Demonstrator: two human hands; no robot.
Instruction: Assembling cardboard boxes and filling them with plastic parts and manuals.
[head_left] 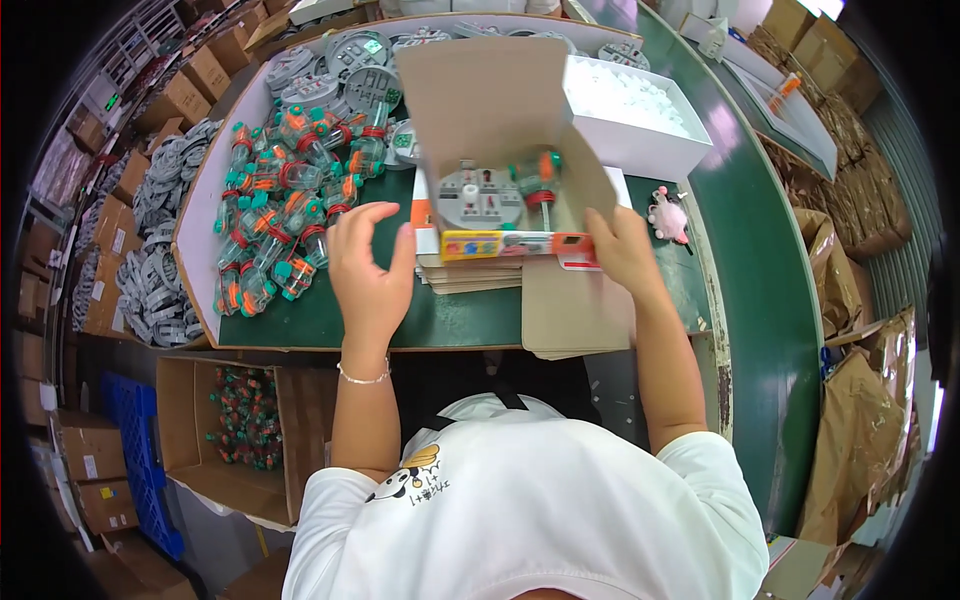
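Observation:
In front of me an open cardboard box (485, 100) stands with its lid raised and a colourful printed front edge. Inside it lie a grey round disc (480, 198) and a small clear bottle (540, 190) with orange and green parts. My right hand (625, 250) grips the box at its right front corner. To the left of the box, my left hand (370, 265) holds nothing, its fingers apart and pointing up toward the box. Just left of that hand is a pile of similar clear bottles (285, 200).
Flat cardboard pieces (575, 315) are stacked below the box. Behind are more grey discs (370, 88) and a white box (690, 150) of small white pieces. A pink plush trinket (668, 215) lies to the right. A carton (190, 440) of bottles stands on the floor at left.

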